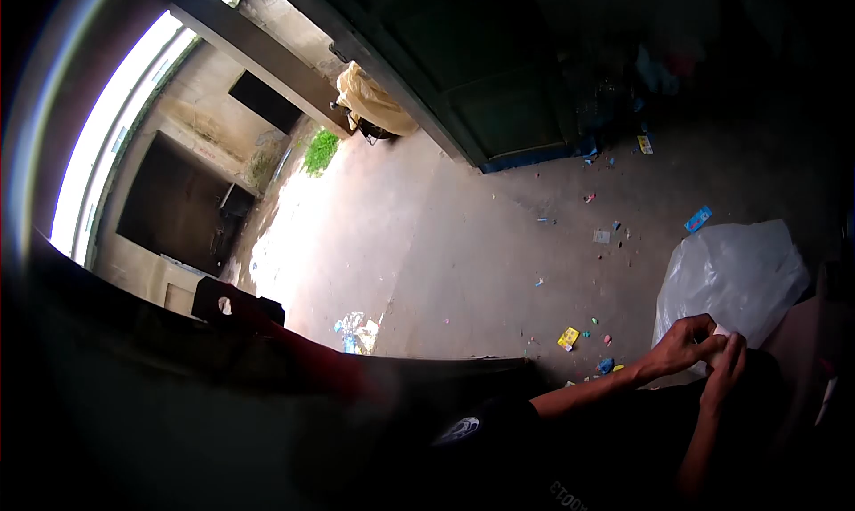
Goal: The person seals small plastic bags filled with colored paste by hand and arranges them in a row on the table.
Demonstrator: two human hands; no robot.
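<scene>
Dark cloth [614,458] with a white badge [459,431] is closest, just this side of the hands. Past it, the left hand [679,346] and the right hand [726,370] meet, fingers bent and tips pinched close together on a white bit [720,331]. It is too small to tell if it is paper or part of the bag [732,271]. That big see-through bag is just past the hands, puffed up and wrinkled. Whether the hands touch it, I cannot tell. The bag looks very light, soft and a bit slippery, and it could rip if pulled hard. A bunched edge seems the best place to grip; its smooth side may slide away. The white bit looks light too, so a fingertip pinch should do. Left of the hands, a yellow card [568,338] lies on the floor [472,253].
</scene>
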